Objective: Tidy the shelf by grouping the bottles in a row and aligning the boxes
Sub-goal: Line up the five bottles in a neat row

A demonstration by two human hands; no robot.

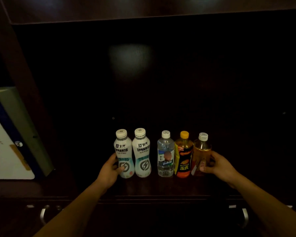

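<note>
Five bottles stand upright in a row on the dark shelf (149, 187). The left hand (110, 170) wraps the leftmost white bottle (124, 153); the right hand (219, 165) grips the rightmost amber bottle (201, 151). A gap separates the second white bottle (141, 153) from the clear bottle (165, 153).

two white bottles (132, 153) with black lettering | clear bottle (165, 155), blue label | amber bottle (184, 155), yellow cap | dark brown shelf (152, 187)

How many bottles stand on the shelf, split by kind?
White milky bottles: 2
Clear water bottle: 1
Yellow-capped orange bottle: 1
Amber bottle with white cap: 1
Total: 5
</note>
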